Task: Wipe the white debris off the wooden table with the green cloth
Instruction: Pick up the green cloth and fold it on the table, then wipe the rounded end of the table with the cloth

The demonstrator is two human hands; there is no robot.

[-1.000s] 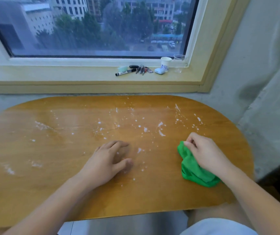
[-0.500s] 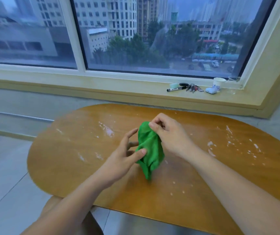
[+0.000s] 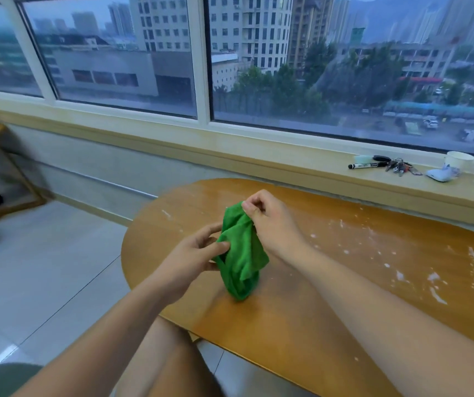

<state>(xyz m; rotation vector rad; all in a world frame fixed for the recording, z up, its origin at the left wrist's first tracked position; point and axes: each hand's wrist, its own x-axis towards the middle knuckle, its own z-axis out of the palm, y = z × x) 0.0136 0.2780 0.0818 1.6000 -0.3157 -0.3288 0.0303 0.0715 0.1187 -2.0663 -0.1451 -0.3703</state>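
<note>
Forearms reach out from us over the near edge of the table [image 3: 301, 339], and both our hands meet above its left end. Our left hand [image 3: 192, 260] has a narrow grip, thumb and fingertips pinching the lower side of the green cloth [image 3: 241, 259]. Our right hand [image 3: 270, 222] pinches the top edge of it, so the cloth hangs bunched between them; whether its lowest fold rests on the wood we cannot tell. No wiping is under way; we judge that we are rearranging the cloth into a pad.

Farther right, the white debris [image 3: 433, 277] lies scattered in flecks and smears across the table, well apart from the cloth. The risk, as we see it: a loose, crumpled cloth may skip over the smears or push flecks off the rounded edge onto the floor [image 3: 43, 267] and our lap.

Beyond, on the windowsill [image 3: 287, 164], sit a marker [image 3: 366, 166], keys [image 3: 399, 167] and a paper cup [image 3: 458, 161], clear of any sweep.
</note>
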